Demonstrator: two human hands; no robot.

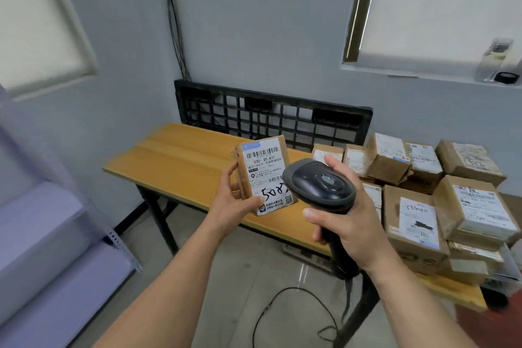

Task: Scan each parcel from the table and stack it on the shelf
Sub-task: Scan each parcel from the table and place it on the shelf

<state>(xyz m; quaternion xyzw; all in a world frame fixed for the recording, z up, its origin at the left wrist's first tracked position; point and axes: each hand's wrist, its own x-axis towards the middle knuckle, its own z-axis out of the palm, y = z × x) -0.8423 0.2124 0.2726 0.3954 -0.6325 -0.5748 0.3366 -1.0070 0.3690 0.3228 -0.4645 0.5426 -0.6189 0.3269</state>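
The fingers of a person's left hand (230,200) wrap the edge of a small cardboard parcel (264,175), thumb pressed on the lower corner of its white shipping label (267,178), holding it upright and slightly tilted above the near edge of a wooden table (180,161). The label faces the camera, with a barcode at the top and handwritten digits near the bottom. The right hand (347,223) is closed around the handle of a dark handheld scanner (319,186), thumb laid across the grip and forefinger resting along the far side of its head, which sits just beside the parcel and overlaps its lower right corner. A black cable (285,308) trails on the floor below. A heap of labelled parcels (418,195) fills the table's right end. A black plastic pallet (271,113) leans against the wall behind the table. A pale metal shelf (50,246) stands at the left edge.
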